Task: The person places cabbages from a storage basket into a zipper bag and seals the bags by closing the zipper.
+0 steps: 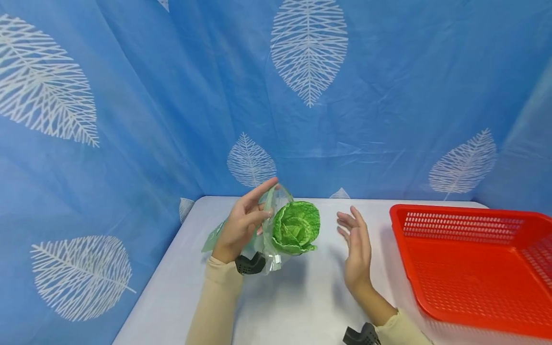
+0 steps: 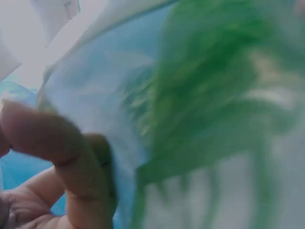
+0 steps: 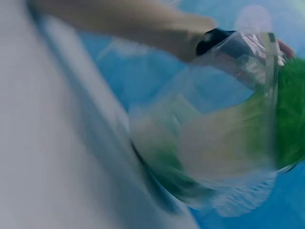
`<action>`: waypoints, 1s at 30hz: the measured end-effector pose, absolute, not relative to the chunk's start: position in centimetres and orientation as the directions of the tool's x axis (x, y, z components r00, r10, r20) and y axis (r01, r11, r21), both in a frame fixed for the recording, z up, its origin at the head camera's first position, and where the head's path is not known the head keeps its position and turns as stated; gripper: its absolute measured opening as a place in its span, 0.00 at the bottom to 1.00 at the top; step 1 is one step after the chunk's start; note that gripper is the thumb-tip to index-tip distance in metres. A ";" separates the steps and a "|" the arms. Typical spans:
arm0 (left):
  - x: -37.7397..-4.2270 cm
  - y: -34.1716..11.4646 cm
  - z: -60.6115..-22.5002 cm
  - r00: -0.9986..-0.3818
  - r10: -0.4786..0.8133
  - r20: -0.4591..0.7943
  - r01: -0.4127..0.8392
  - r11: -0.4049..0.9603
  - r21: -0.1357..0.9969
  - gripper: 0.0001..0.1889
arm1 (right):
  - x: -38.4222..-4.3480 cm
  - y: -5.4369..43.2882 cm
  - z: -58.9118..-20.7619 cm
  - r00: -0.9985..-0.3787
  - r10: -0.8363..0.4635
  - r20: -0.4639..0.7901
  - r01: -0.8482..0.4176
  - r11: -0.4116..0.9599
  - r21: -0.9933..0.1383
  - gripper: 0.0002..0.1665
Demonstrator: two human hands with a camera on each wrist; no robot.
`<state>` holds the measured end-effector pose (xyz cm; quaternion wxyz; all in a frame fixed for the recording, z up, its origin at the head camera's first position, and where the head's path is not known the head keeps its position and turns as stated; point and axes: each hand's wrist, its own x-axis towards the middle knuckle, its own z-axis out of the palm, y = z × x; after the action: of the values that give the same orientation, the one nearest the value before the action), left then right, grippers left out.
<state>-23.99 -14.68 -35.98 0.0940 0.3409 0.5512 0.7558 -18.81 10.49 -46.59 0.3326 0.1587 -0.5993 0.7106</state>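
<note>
My left hand pinches the edge of a clear plastic bag with green print, raised over the white table. A green leafy cabbage sits in the bag's mouth, its leafy top facing right and its pale base inside the film. In the left wrist view the printed bag fills much of the picture, blurred, with curled fingers at its edge. Right of the cabbage, my right hand is raised with loosely extended fingers and nothing in it. The right wrist view shows the cabbage jutting from the bag.
A red plastic basket with slotted walls stands on the right side of the white table. Behind and to the left hangs a blue curtain with white leaf patterns, meeting the table's back and left edges.
</note>
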 end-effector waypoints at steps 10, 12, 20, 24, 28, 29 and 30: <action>-21.5 -14.2 -33.2 -0.681 0.442 0.583 0.308 -0.550 0.776 0.38 | -14.7 7.1 -42.9 -0.860 0.206 0.467 -0.501 -0.167 -0.849 0.27; -21.6 -14.2 -33.2 -0.683 0.437 0.585 0.309 -0.553 0.774 0.38 | -14.3 6.7 -42.4 -0.800 0.213 0.561 -0.588 -0.093 -0.803 0.28; -21.6 -14.6 -33.5 -0.673 0.445 0.591 0.297 -0.569 0.767 0.38 | -14.0 6.0 -42.7 -0.567 0.200 0.799 -0.807 0.060 -0.587 0.38; -21.7 -14.6 -33.6 -0.667 0.443 0.599 0.317 -0.559 0.766 0.38 | -14.0 5.9 -42.7 -0.576 0.166 0.801 -0.812 -0.004 -0.583 0.43; -21.8 -14.6 -33.7 -0.654 0.442 0.614 0.342 -0.552 0.760 0.38 | -13.8 5.9 -42.5 -0.610 0.147 0.779 -0.791 -0.044 -0.610 0.45; -21.9 -14.7 -33.7 -0.653 0.443 0.615 0.340 -0.554 0.760 0.38 | -13.8 6.0 -42.4 -0.620 0.145 0.771 -0.783 -0.058 -0.619 0.45; -21.9 -14.7 -33.7 -0.650 0.445 0.616 0.336 -0.558 0.759 0.38 | -13.8 6.1 -42.2 -0.636 0.143 0.759 -0.771 -0.072 -0.633 0.45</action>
<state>-21.91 -14.74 -33.67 0.0350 0.4168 0.4690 0.7779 -13.77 6.09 -42.21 0.3349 0.2647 -0.5933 0.6825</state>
